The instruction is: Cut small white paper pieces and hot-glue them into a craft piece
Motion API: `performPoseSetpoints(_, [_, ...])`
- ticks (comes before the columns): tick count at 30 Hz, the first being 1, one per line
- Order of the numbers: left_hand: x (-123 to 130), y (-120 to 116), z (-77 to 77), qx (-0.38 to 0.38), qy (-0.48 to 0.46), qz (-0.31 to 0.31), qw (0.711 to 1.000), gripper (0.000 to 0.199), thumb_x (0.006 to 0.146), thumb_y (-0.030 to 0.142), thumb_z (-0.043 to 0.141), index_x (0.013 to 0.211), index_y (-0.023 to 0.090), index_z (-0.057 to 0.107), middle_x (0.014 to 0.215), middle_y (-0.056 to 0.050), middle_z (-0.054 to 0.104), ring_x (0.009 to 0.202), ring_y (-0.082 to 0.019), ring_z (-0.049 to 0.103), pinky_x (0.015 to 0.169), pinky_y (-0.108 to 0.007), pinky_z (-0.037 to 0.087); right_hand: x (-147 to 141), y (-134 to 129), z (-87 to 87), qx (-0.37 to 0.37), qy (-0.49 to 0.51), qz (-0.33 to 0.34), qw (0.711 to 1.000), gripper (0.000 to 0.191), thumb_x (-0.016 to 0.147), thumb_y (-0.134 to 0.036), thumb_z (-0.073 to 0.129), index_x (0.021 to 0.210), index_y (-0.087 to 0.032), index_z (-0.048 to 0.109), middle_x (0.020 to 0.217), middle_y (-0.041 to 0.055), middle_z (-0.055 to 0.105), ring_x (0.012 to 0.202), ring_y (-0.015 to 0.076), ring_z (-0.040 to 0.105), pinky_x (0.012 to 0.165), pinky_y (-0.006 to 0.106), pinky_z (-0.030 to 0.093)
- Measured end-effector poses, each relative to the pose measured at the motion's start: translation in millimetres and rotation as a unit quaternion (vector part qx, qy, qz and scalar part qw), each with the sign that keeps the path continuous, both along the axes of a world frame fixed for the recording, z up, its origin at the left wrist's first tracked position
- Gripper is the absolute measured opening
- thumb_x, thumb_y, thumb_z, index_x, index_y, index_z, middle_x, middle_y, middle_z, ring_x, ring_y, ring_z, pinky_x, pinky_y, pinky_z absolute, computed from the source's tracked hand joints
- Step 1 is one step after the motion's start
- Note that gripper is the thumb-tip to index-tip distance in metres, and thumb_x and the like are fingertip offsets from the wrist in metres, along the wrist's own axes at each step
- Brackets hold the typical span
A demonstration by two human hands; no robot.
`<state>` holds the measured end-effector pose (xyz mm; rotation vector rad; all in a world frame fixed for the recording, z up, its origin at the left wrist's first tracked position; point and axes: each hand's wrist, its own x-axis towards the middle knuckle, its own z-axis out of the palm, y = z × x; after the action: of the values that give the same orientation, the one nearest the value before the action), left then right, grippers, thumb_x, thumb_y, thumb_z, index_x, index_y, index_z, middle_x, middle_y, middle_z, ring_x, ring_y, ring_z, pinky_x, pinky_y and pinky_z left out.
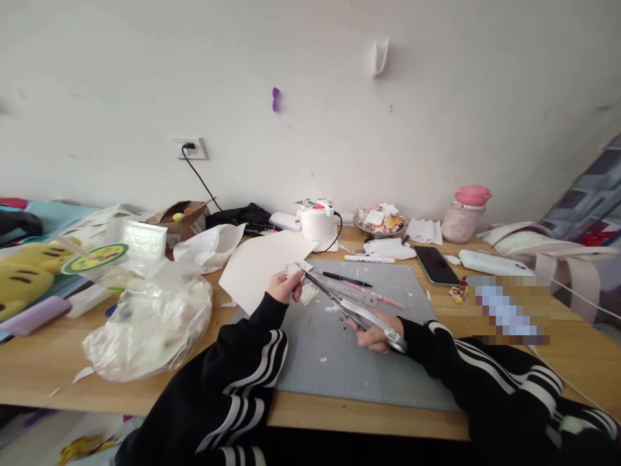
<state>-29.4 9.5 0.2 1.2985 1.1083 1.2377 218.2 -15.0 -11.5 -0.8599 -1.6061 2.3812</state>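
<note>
Above a gray cutting mat [349, 369] on a wooden desk [363, 421], pinching a small paper piece [292, 267] in the left hand [285, 285]; well apart, in the right hand [372, 335], gripping scissors [356, 310] aimed toward the paper piece. Probably light, flimsy, easily creased; best held by an edge.

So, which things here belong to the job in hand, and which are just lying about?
Probably in the job:
scissors in the right hand
small paper piece in the left hand
grey mat below

Apparently just lying about:
phone
pink-lidded bottle
plastic bag
</note>
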Motion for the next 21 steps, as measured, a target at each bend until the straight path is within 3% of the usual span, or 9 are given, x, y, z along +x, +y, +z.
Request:
performPoseSetpoints(12, [1.7, 2.6, -6.0, -0.020, -0.066, -0.004, 0.998, 0.037, 0.073, 0.052, 0.053, 0.055, 0.020, 0.055, 0.041, -0.002, 0.052, 0.032, -0.010, 0.041, 0.036, -0.028, 0.030, 1.6, -1.9, 2.4, -0.010, 0.014, -0.009, 1.000, 0.046, 0.055, -0.030, 0.073, 0.078, -0.022, 0.035, 0.041, -0.0159, 0.033, 0.025, 0.0002, 0.022, 0.025, 0.011, 0.018])
performPoseSetpoints(21, [3.7, -0.6, -1.9, -0.002, -0.043, 0.006, 0.999, 0.039, 0.067, 0.055, 0.060, 0.053, 0.021, 0.049, 0.035, 0.002, 0.045, 0.031, -0.009, 0.038, 0.036, -0.026, 0.028, 0.2, -2.3, 4.5, -0.012, 0.028, -0.008, 1.000, 0.047, 0.054, -0.032, 0.076, 0.076, -0.021, 0.036, 0.040, -0.0160, 0.034, 0.025, 0.0003, 0.022, 0.024, 0.010, 0.020])
